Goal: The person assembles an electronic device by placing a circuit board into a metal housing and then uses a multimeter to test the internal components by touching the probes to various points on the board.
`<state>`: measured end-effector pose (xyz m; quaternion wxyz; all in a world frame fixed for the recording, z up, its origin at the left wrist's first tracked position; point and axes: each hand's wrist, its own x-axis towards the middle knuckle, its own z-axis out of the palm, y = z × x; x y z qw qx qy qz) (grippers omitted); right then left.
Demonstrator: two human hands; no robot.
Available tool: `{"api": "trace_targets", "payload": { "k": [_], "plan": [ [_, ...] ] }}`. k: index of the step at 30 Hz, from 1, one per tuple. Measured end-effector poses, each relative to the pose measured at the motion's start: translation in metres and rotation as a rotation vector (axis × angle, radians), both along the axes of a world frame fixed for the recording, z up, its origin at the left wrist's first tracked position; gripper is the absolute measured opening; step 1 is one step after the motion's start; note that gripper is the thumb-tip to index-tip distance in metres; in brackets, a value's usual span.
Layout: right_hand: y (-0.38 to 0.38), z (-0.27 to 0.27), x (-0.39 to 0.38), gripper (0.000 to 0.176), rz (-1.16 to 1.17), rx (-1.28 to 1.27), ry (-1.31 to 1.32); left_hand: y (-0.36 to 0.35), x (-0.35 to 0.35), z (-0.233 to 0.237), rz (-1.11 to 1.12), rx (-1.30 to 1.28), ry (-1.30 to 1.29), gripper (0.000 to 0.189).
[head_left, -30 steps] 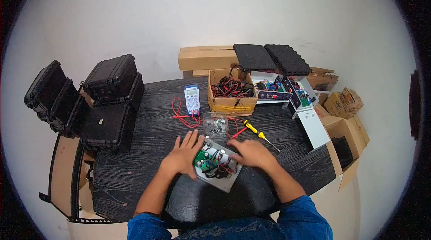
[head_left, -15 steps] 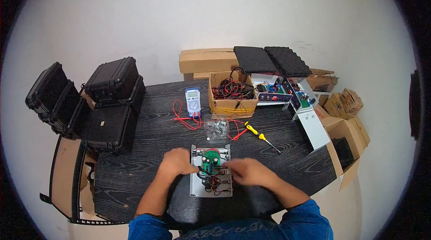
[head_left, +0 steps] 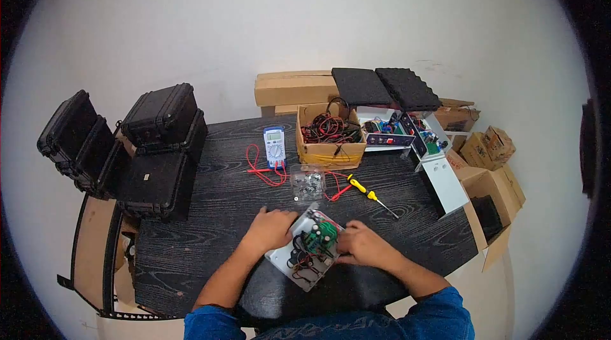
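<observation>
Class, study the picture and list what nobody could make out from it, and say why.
All in the head view:
- Multimeter reading: too small.
- Loose parts in the clear plastic box: too small to identify.
- Bottom of the test-lead tangle: hidden by the cardboard box's front wall.
- Inside the upper black hard case: hidden by its closed lid.
- Wearer's upper arms: cut off by the bottom edge.

1. No text legible anywhere in view.
2. Digital multimeter (head_left: 275,148): display and markings round dial, too small to read.
3. Lower black hard case (head_left: 153,182): small pale label (head_left: 146,177), unreadable.
4. Dark blue instrument front panel (head_left: 389,141): small pale marks, illegible.
5. Small cardboard box (head_left: 499,143), right: dark print, illegible.
6. Blue garment (head_left: 344,328): pale lettering-like pattern across front, unreadable.
</observation>
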<state>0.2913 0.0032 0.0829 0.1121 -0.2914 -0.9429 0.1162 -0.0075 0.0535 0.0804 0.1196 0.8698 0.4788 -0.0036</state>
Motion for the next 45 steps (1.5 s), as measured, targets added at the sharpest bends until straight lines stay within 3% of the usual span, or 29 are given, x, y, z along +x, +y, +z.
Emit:
{"api": "trace_targets", "payload": {
  "k": [2, 6, 9, 12, 15, 18, 22, 25, 28, 31, 34, 36, 40, 43, 45],
  "plan": [
    [-0.009, -0.008, -0.004, 0.021, 0.023, -0.109, -0.048, 0.001, 0.008, 0.003, -0.075, 0.141, 0.007, 0.035],
    [-0.021, -0.017, -0.016, 0.018, 0.082, -0.170, 0.021, 0.007, 0.017, -0.003, -0.069, 0.104, -0.073, 0.024],
    [-0.013, -0.005, -0.016, 0.038, 0.077, -0.163, 0.066, 0.004, 0.009, -0.002, -0.016, 0.040, -0.059, 0.023],
    [-0.007, 0.000, -0.015, 0.077, -0.070, -0.016, 0.110, 0.007, -0.004, -0.006, -0.011, -0.019, -0.017, 0.023],
    [0.003, -0.005, -0.017, 0.107, -0.108, -0.101, -0.020, 0.009, -0.006, 0.004, -0.019, -0.040, -0.035, 0.023],
    [0.011, -0.012, -0.022, 0.110, -0.115, -0.109, 0.010, 0.014, -0.007, -0.002, 0.016, 0.037, -0.041, 0.023],
    [0.020, -0.007, -0.033, 0.107, -0.204, -0.092, 0.052, 0.029, -0.010, -0.017, 0.069, 0.152, -0.096, 0.022],
    [0.026, -0.001, -0.033, 0.096, -0.178, -0.032, 0.035, 0.035, -0.012, -0.020, 0.081, 0.174, -0.116, 0.022],
    [0.056, -0.022, -0.017, 0.068, -0.079, -0.082, 0.316, 0.039, -0.015, -0.006, 0.088, 0.143, -0.247, 0.023],
    [0.093, -0.071, -0.002, 0.035, -0.411, -0.142, 0.791, 0.067, -0.024, 0.014, 0.108, 0.233, -0.406, 0.021],
    [0.110, -0.090, 0.011, 0.021, -0.460, 0.257, 0.710, 0.138, -0.046, -0.007, 0.045, 0.463, -0.531, 0.019],
    [0.110, -0.088, 0.010, 0.021, -0.457, 0.310, 0.665, 0.188, -0.058, -0.014, 0.013, 0.534, -0.524, 0.023],
    [0.108, -0.082, 0.006, 0.022, -0.467, 0.358, 0.590, 0.228, -0.057, -0.005, -0.025, 0.386, -0.382, 0.038],
    [0.111, -0.087, 0.007, 0.022, -0.524, 0.364, 0.537, 0.241, -0.058, -0.008, -0.034, 0.349, -0.247, 0.034],
    [0.112, -0.088, 0.008, 0.023, -0.547, 0.349, 0.541, 0.248, -0.060, -0.011, -0.051, 0.309, -0.291, 0.033]
  ]
}}
